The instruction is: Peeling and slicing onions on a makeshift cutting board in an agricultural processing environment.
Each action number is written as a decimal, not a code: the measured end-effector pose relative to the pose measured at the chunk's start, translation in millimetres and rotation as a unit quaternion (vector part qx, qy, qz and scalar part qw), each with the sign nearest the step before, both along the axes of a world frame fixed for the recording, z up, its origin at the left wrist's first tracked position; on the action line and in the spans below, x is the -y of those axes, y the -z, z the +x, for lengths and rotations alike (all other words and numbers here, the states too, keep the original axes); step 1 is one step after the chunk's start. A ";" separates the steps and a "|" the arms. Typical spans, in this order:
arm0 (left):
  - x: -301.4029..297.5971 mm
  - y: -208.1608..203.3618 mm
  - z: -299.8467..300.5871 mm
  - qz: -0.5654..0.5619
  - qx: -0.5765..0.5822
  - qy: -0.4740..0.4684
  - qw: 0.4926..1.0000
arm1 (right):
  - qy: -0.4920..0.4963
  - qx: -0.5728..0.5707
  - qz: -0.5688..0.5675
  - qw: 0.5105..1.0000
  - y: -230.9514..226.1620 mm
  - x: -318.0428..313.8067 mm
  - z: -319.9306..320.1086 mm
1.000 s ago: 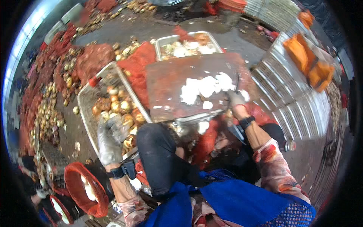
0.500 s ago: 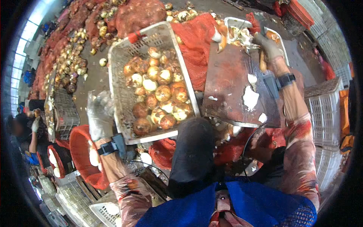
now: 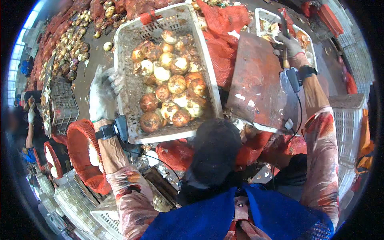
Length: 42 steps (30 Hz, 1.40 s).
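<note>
My left hand (image 3: 103,93), in a pale glove, is beside the left rim of a white plastic crate (image 3: 218,105). Its fingers are loosely bent and apart near that rim, with nothing seen in them. Inside the crate lie several brown-skinned onions (image 3: 177,85), some partly peeled to white. On the right, my gloved right hand (image 3: 291,45) is closed around a knife (image 3: 285,61) with a wooden handle; its dark blade seems to point away from me. This hand is above the far right part of a wet reddish-brown board (image 3: 256,76).
Behind the board, a white basin (image 3: 259,25) holds onion peelings. A red mesh-lined bucket (image 3: 82,154) with white peeled onions stands near my left forearm. Loose onions (image 3: 78,52) and red mesh sacks (image 3: 224,48) cover the far floor. Another person's hand (image 3: 31,115) shows at far left.
The view has shifted, so the crate and board appear higher. My left hand has slid farther along the crate's left side. My right hand still grips the knife beside the basin.
</note>
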State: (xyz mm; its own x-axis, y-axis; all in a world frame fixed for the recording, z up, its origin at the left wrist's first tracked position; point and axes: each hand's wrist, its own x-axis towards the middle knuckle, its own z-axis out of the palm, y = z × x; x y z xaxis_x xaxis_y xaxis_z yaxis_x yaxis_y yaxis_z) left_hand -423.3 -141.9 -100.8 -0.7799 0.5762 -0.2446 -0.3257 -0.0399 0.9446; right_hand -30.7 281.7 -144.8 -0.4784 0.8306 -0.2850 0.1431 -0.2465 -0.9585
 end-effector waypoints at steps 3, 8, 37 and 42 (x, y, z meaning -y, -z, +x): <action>-7.2 4.9 1.2 -0.114 0.008 0.013 0.993 | -0.085 -0.020 -0.100 0.991 -22.5 47.8 -23.8; -43.0 57.6 10.0 -0.178 -0.213 0.170 0.946 | -0.038 0.011 -0.053 0.998 2.1 82.1 -13.4; -145.8 -15.0 152.0 0.015 0.088 0.324 0.942 | 0.037 -0.023 -0.067 0.997 -31.8 163.4 7.6; -186.5 -28.5 218.8 -0.049 -0.441 0.581 0.682 | 0.078 -0.039 -0.040 0.995 -42.3 206.4 53.3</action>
State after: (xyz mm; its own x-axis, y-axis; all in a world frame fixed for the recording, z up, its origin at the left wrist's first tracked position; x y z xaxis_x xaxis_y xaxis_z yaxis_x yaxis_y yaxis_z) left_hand -204.5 44.7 -72.3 0.3203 0.9456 -0.0573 0.6143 -0.1612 0.7725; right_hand 22.6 75.3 -102.5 -0.3680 0.8728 -0.3206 0.0230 -0.3361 -0.9415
